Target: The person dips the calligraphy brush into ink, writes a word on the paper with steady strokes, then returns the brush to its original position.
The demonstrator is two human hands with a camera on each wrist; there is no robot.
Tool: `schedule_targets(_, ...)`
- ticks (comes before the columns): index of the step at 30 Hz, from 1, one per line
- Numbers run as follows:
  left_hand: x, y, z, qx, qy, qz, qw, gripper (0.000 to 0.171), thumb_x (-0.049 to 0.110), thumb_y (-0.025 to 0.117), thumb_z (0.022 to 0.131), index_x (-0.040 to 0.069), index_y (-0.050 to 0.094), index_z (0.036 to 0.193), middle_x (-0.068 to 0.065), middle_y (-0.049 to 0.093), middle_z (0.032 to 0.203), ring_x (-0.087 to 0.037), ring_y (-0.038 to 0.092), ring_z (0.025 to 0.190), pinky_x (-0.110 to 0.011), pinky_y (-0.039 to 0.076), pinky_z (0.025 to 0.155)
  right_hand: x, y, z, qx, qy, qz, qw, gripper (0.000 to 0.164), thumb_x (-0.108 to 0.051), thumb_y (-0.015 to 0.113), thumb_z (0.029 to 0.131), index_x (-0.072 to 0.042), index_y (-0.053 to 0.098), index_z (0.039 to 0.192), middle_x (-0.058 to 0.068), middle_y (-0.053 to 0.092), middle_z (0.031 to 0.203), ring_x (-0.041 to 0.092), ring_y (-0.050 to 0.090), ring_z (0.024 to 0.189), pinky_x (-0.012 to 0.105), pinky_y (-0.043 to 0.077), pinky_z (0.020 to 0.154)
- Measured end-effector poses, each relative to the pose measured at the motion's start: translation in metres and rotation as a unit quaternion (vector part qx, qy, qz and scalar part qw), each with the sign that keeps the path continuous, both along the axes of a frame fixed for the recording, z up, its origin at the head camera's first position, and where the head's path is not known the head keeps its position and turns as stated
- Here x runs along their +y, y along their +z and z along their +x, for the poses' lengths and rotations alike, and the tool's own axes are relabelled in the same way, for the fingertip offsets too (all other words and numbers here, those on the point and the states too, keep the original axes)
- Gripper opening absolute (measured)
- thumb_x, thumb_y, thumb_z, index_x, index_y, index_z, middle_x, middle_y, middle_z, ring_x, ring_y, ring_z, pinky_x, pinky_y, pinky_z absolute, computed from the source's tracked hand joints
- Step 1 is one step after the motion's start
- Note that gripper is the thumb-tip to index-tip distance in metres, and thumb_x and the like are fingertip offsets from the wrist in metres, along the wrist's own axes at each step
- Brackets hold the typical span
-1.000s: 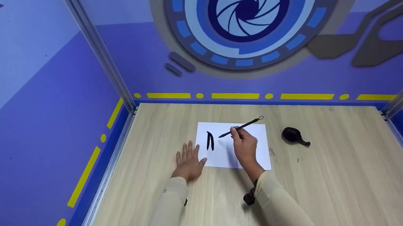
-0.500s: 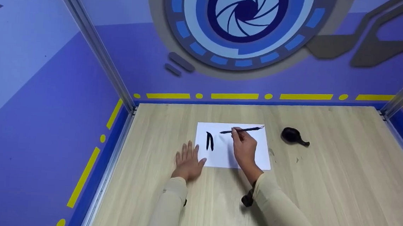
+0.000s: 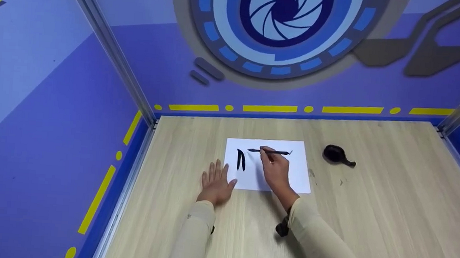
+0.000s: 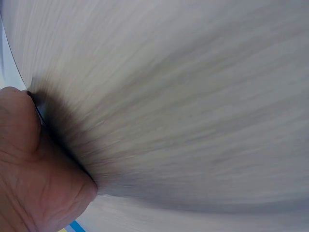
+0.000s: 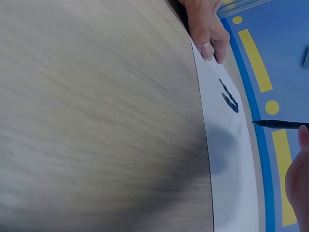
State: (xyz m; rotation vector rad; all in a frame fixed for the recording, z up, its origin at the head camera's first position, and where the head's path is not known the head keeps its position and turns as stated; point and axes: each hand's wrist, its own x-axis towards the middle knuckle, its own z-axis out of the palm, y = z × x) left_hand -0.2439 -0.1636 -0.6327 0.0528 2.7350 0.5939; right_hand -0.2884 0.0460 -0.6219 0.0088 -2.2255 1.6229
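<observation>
My right hand pinches a dark writing brush above a white sheet of paper. The brush lies nearly level in the head view, its tip pointing left. In the right wrist view the brush tip shows apart from the sheet. Two joined black ink strokes mark the paper's left part. My left hand lies flat with fingers spread at the sheet's lower left edge, thumb on the paper. Only the base of that hand fills the left wrist view's corner.
A small black ladle-shaped dish, its handle toward the lower right, sits on the wooden table right of the paper. Blue-purple panels with yellow marks wall in the back and sides. Metal posts stand at the corners.
The brush has swung from steeply slanted to nearly level, its tip shifting slightly left and up toward the ink strokes. My left hand stays in place.
</observation>
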Motion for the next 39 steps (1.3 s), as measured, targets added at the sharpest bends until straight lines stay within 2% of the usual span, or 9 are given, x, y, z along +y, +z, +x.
schedule_targets(3,-0.002,-0.006,-0.003,0.003,0.004,0.017,0.9998,0.073,0.054,0.035,0.114,0.019,0.012,0.174,-0.012,-0.01,0.183,-0.036,-0.014,0.17,-0.063,-0.007,0.136,-0.003,-0.001,-0.001,0.01,0.01,0.004,1.0,0.019,-0.016,0.072,0.102,-0.007,0.083,0.116,0.011,0.084,0.111,0.021,0.075,0.095,0.021,0.056,0.083)
schedule_targets(8,-0.001,-0.005,-0.004,-0.001,0.006,0.026,0.9996,0.073,0.052,0.038,0.114,0.018,0.013,0.174,-0.013,-0.01,0.183,-0.037,-0.014,0.17,-0.064,-0.008,0.135,-0.006,-0.003,-0.001,0.015,0.014,0.014,1.0,0.019,-0.015,0.072,0.103,-0.006,0.083,0.115,0.011,0.084,0.108,0.02,0.074,0.092,0.023,0.056,0.083)
schedule_targets(10,0.001,0.0,-0.002,-0.005,0.004,0.014,0.9999,0.072,0.05,0.037,0.114,0.017,0.013,0.174,-0.013,-0.01,0.183,-0.036,-0.013,0.17,-0.062,-0.006,0.136,-0.006,-0.003,-0.001,0.01,0.015,0.018,1.0,0.019,-0.016,0.072,0.103,-0.007,0.083,0.115,0.011,0.084,0.109,0.02,0.074,0.093,0.026,0.057,0.084)
schedule_targets(16,0.001,-0.013,-0.005,0.005,0.004,0.021,0.9998,0.075,0.055,0.039,0.113,0.018,0.014,0.174,-0.013,-0.009,0.183,-0.038,-0.014,0.169,-0.066,-0.007,0.135,-0.009,-0.002,-0.003,0.001,0.017,0.034,0.999,0.019,-0.015,0.072,0.103,-0.008,0.082,0.117,0.011,0.084,0.11,0.024,0.075,0.095,0.035,0.059,0.087)
schedule_targets(23,0.001,0.0,-0.002,-0.002,0.002,0.009,1.0,0.072,0.052,0.036,0.114,0.017,0.013,0.174,-0.014,-0.008,0.183,-0.037,-0.011,0.17,-0.064,-0.004,0.136,-0.01,-0.005,-0.006,0.005,0.012,0.047,0.999,0.019,-0.012,0.072,0.102,-0.006,0.082,0.117,0.012,0.084,0.107,0.024,0.075,0.093,0.036,0.059,0.086)
schedule_targets(27,0.001,0.002,-0.001,-0.001,0.001,0.006,1.0,0.073,0.052,0.036,0.114,0.018,0.013,0.174,-0.014,-0.008,0.183,-0.038,-0.011,0.17,-0.063,-0.004,0.136,-0.01,-0.006,-0.007,0.004,0.014,0.046,0.999,0.02,-0.012,0.072,0.102,-0.006,0.082,0.117,0.013,0.084,0.107,0.027,0.075,0.093,0.038,0.059,0.086)
schedule_targets(33,0.001,-0.001,-0.003,-0.005,0.0,0.014,0.9999,0.072,0.052,0.034,0.115,0.018,0.011,0.174,-0.014,-0.011,0.182,-0.037,-0.013,0.17,-0.063,-0.006,0.136,-0.009,-0.006,-0.008,-0.005,0.021,0.04,0.999,0.019,-0.011,0.071,0.102,-0.005,0.082,0.117,0.013,0.083,0.111,0.027,0.078,0.098,0.04,0.062,0.09)
schedule_targets(36,0.0,-0.001,-0.004,-0.01,0.0,0.008,0.9999,0.072,0.051,0.035,0.115,0.018,0.01,0.174,-0.013,-0.012,0.182,-0.036,-0.014,0.17,-0.062,-0.007,0.136,-0.009,-0.006,-0.008,-0.004,0.029,0.034,0.999,0.019,-0.01,0.071,0.102,-0.002,0.082,0.115,0.015,0.083,0.109,0.028,0.079,0.097,0.041,0.063,0.089)
schedule_targets(39,-0.001,-0.008,-0.006,-0.013,0.002,0.004,0.9999,0.073,0.055,0.032,0.114,0.02,0.009,0.174,-0.011,-0.014,0.182,-0.035,-0.016,0.169,-0.062,-0.008,0.136,-0.01,-0.006,-0.009,-0.003,0.03,0.036,0.999,0.017,-0.01,0.072,0.101,0.0,0.082,0.11,0.015,0.084,0.103,0.029,0.079,0.094,0.043,0.064,0.088)
